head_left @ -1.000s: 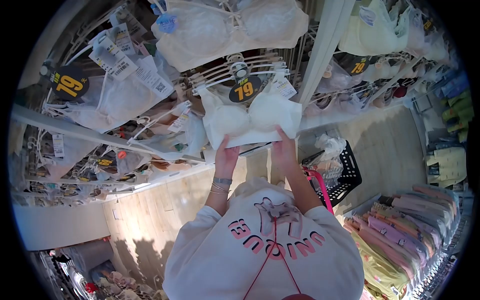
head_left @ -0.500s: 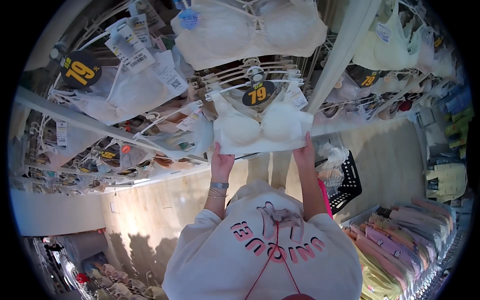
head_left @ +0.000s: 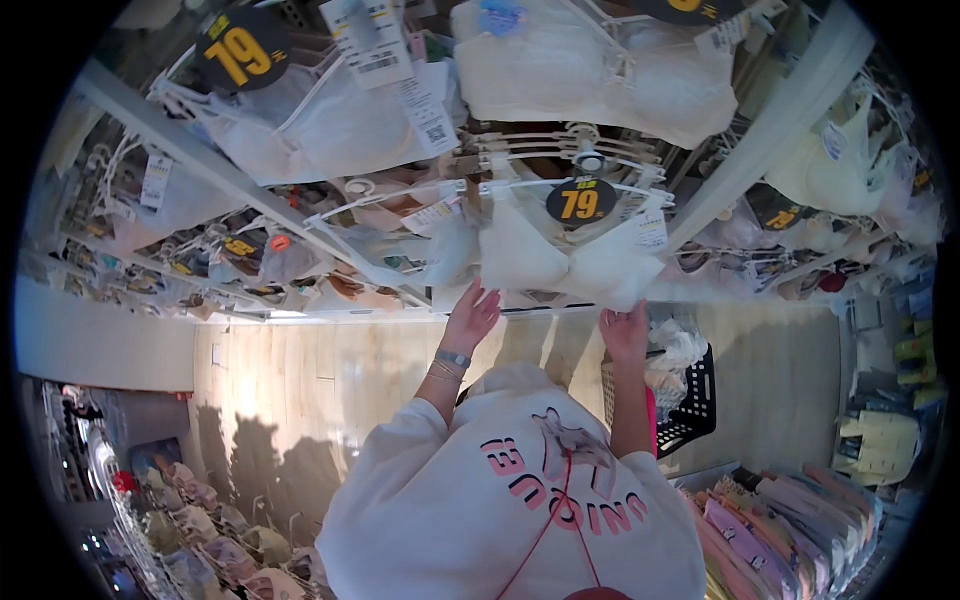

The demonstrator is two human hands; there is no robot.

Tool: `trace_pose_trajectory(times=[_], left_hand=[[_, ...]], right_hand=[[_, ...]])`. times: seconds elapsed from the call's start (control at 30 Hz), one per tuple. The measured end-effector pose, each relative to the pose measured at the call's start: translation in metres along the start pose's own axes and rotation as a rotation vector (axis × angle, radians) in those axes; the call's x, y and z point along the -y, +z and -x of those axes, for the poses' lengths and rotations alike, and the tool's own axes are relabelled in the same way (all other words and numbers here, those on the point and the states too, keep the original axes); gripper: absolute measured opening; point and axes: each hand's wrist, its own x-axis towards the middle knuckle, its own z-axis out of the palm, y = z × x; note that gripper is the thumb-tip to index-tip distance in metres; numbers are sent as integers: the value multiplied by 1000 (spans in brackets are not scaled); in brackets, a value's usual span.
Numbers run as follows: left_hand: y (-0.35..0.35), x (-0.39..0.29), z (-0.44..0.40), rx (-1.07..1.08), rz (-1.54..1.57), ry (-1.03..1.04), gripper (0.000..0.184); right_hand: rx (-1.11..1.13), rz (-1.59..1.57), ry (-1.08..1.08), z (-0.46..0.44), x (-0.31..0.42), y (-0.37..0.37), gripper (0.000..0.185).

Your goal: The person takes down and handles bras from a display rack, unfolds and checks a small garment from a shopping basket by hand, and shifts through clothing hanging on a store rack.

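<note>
A white bra [head_left: 570, 255] hangs from a white hanger on the rack, under a round black price sign [head_left: 581, 202] marked 79. My left hand [head_left: 472, 316] is just below its left lower edge, fingers apart and holding nothing. At the bra's right lower edge is my right hand [head_left: 625, 330], with its fingers partly curled; whether the fingertips touch the fabric is hard to tell. A larger pale bra [head_left: 590, 70] hangs above, and another white bra [head_left: 330, 120] hangs at the upper left.
A black basket [head_left: 690, 410] with a pink handle and plastic-wrapped items is beside my right forearm. Folded or hanging pastel clothes [head_left: 780, 530] fill a rack at the lower right. More bras [head_left: 215, 530] are at the lower left. A white rack post [head_left: 770, 120] slants at the upper right.
My left hand has let go of the white bra and opened below it. My right hand has loosened from the bra's edge. The view has shifted, so the racks appear farther right and larger.
</note>
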Motion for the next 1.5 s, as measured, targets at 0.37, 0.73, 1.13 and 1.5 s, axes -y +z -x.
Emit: trace_pose_trajectory(times=[0.37, 0.73, 1.13, 1.5], left_hand=[[1, -78, 14, 173, 291, 223, 48], [4, -54, 30, -98, -52, 233, 80], [27, 54, -4, 119, -709, -167, 51], [118, 208, -15, 917, -1343, -213, 28]], right_hand=[[22, -38, 14, 14, 10, -30, 39], [-69, 53, -76, 59, 28, -68, 25], [-520, 960, -710, 158, 72, -77, 29], [-1246, 2297, -449, 198, 39, -164, 50]])
